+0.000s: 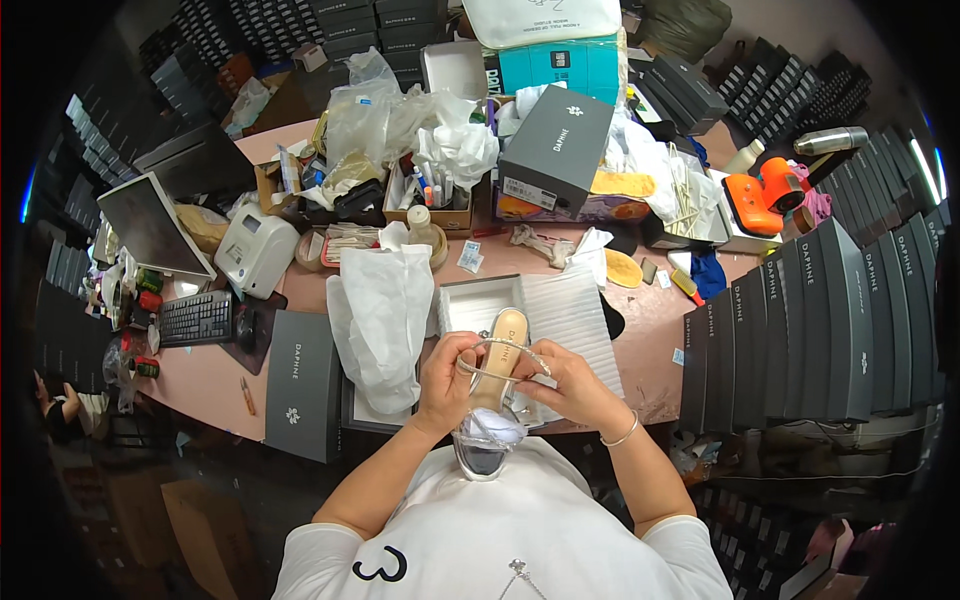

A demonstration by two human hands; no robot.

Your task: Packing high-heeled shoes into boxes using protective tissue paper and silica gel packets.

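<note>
A silver high-heeled sandal (497,390) with a thin sparkly strap is held between both hands above the table's near edge. My left hand (446,380) grips its left side and pinches the strap. My right hand (566,385) holds the strap's right end and the shoe's other side; a bracelet is on that wrist. White tissue (490,428) is stuffed in the shoe's toe. Just beyond stands an open white shoe box (575,315) lined with white paper.
A grey box lid (303,385) lies at the left, beside crumpled white wrapping paper (385,310). A keyboard (196,318), a monitor (150,225) and a small white printer (255,250) stand far left. Stacked dark shoe boxes (820,320) fill the right. Clutter covers the table's back.
</note>
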